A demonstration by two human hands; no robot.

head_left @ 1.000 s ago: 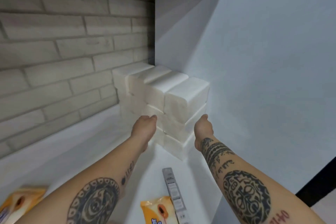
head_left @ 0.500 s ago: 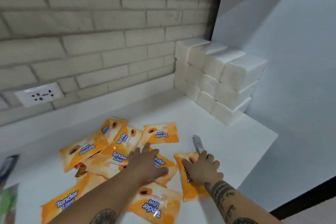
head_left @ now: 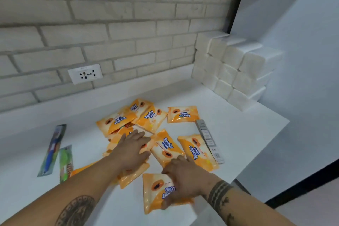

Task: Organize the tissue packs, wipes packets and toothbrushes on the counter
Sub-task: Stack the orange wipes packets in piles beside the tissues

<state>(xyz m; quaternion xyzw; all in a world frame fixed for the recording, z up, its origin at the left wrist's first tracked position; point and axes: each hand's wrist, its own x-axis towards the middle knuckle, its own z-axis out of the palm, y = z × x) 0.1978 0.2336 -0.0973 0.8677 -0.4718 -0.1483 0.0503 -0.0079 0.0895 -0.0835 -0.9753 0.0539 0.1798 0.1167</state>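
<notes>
1. Head view, risk: my left hand (head_left: 132, 150) lies flat with fingers spread on the heap of wipes packets (head_left: 146, 121). These glossy sachets overlap loosely, so I judge a push could scatter them.
2. My right hand (head_left: 185, 176) grips the nearest packet (head_left: 156, 191), though blur softens it. A careless drag could knock the grey toothbrush pack (head_left: 209, 141) towards the counter (head_left: 247, 134) edge.
3. Look: the orange "Tender Love" packets sit mid-counter, facing every way. The white tissue packs (head_left: 236, 71) are stacked in the back right corner. The blue toothbrush (head_left: 52, 150) and green toothbrush (head_left: 66, 163) lie at the left.
</notes>
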